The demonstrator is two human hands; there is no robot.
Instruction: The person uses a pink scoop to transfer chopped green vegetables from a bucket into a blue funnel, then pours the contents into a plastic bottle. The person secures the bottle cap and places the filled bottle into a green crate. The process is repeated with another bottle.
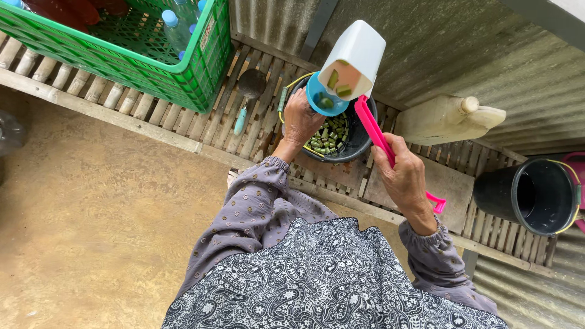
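Observation:
My left hand [301, 119] grips the rim of a dark bowl [356, 143] that holds several cut green vegetable pieces [328, 139]. My right hand [405, 180] is closed on a pink handle [373, 127] that carries a white scoop-shaped container [356, 52], tipped mouth-down over the bowl with a few green pieces inside. A small blue cup [322, 97] sits at the bowl's edge just under the scoop, beside my left fingers. Whether my left hand also holds the blue cup is unclear.
A green plastic crate [152, 67] with bottles stands at the upper left on a slatted bamboo bench [91, 91]. A dark ladle [248, 88] lies beside the bowl. A pale jug [448, 119] and a black bucket [536, 195] sit to the right. Corrugated metal wall behind.

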